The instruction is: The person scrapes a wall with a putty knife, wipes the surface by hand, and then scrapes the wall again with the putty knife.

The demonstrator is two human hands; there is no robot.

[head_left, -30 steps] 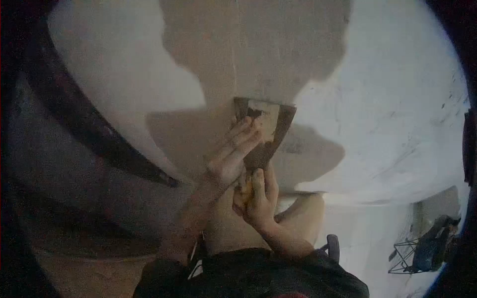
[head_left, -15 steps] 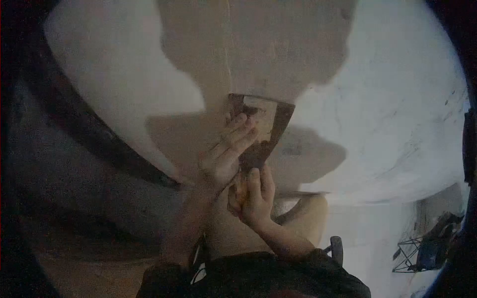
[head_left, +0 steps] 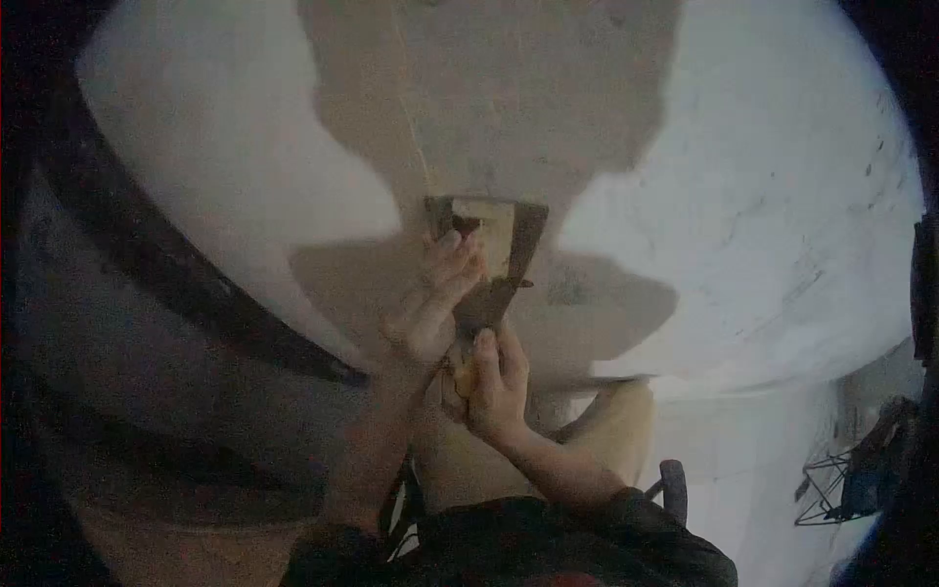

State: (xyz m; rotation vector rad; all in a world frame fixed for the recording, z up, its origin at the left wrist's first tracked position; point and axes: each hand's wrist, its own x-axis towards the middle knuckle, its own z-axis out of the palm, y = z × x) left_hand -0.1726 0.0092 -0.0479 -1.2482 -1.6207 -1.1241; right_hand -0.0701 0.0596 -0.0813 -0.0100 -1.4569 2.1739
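My right hand [head_left: 499,391] is wrapped around the yellowish handle of a broad scraper [head_left: 528,238], thumb stretched up toward the blade. The dark blade flares out away from me, and a pale tan patch covers its middle. Against the blade's left side lies my left hand [head_left: 430,303], its fingers extended and their tips near a small dark smear on the tan patch. A thin dark bit sticks out past the blade's right edge. Part of the handle is hidden by my right fingers.
A wide whitish work surface [head_left: 763,225] spreads ahead, with my shadow across its middle and dark specks at right. Its dark curved edge [head_left: 215,293] runs along the left. My bare knee [head_left: 621,416] is below, and a wire frame [head_left: 822,494] stands at lower right.
The scraper and both hands have shifted slightly left in view, and the blade has turned a little. The thin dark bit now shows at its right edge. Both hands keep their positions on the tool.
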